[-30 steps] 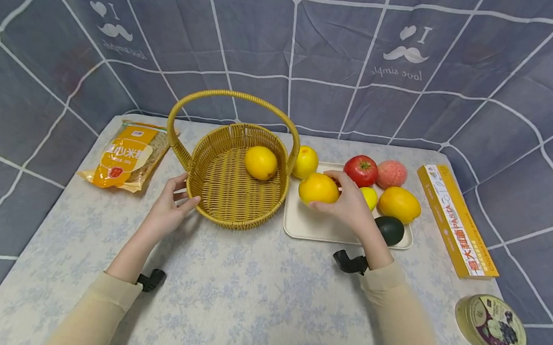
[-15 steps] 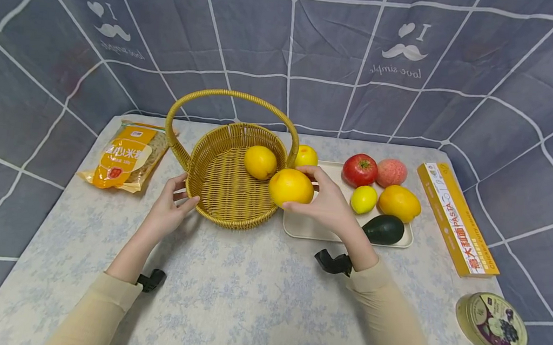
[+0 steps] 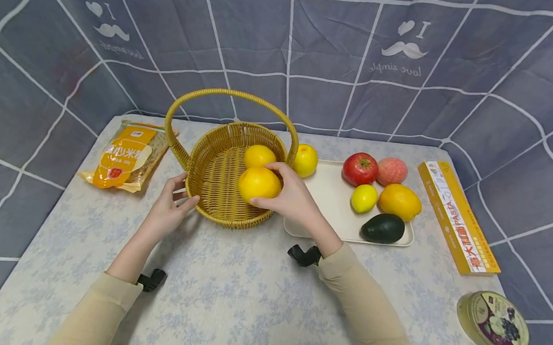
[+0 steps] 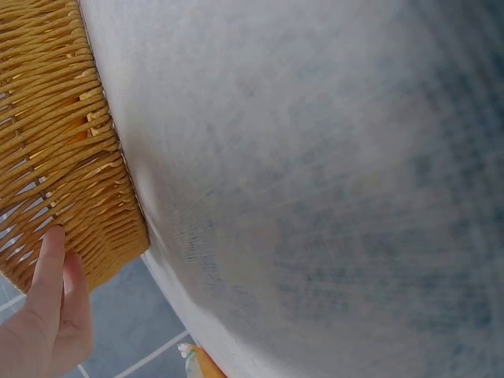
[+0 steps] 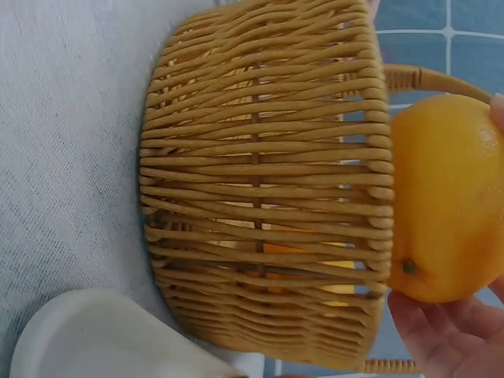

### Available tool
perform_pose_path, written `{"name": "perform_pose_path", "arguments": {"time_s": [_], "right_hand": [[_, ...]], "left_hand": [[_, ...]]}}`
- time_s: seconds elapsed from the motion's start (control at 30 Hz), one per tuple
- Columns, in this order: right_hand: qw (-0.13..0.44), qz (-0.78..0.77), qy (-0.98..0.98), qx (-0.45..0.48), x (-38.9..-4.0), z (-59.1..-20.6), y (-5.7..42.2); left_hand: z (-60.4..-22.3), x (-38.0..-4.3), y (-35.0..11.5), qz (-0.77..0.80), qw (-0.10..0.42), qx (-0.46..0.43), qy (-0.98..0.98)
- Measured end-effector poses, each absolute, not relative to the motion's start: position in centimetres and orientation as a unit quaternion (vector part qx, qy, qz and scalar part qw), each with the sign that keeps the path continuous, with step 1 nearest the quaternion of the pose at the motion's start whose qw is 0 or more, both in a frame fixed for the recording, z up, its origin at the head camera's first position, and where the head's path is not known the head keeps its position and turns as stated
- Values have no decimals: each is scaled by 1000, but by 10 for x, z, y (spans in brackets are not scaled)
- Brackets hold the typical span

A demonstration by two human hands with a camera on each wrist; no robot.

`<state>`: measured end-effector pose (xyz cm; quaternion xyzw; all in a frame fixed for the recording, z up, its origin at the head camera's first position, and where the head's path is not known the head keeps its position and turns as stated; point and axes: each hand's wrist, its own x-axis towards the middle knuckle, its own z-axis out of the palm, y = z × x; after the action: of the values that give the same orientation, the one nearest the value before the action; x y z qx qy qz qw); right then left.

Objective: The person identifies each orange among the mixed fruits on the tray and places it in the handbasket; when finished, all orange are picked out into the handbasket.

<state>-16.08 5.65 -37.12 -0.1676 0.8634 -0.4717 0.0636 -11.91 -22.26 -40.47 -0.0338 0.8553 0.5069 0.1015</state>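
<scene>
My right hand [image 3: 291, 192] holds an orange [image 3: 258, 184] between thumb and fingers, over the right part of the woven basket [image 3: 205, 210]. In the right wrist view the orange [image 5: 449, 197] sits just above the basket rim, its green stem end showing. A second orange-yellow fruit [image 3: 258, 154] lies inside the basket, partly covered by the held one. My left hand [image 3: 168, 207] grips the basket's left side, thumb at the rim and fingers along the outer wall. In the left wrist view the fingers [image 4: 51, 268] lie against the weave.
Right of the basket, a cream tray [image 3: 321, 225] bears a red fruit [image 3: 360, 169], a peach [image 3: 392, 172], a lemon [image 3: 364, 198], a mango-like fruit [image 3: 400, 202] and an avocado [image 3: 382, 228]. A yellow fruit [image 3: 305, 160], pasta box [image 3: 458, 219], round tin [image 3: 493, 321] and food bag [image 3: 131, 155] stand around.
My right hand has carried the orange leftward from over the tray to over the basket. The left hand has stayed at the basket's side.
</scene>
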Motion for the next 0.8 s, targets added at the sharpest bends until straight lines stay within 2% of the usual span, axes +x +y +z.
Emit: {"name": "perform_pose_path", "arguments": {"time_s": [0.8], "right_hand": [[66, -316, 918, -229, -181, -392, 33]], "left_hand": [[-404, -119, -221, 509, 99, -36, 854]]}}
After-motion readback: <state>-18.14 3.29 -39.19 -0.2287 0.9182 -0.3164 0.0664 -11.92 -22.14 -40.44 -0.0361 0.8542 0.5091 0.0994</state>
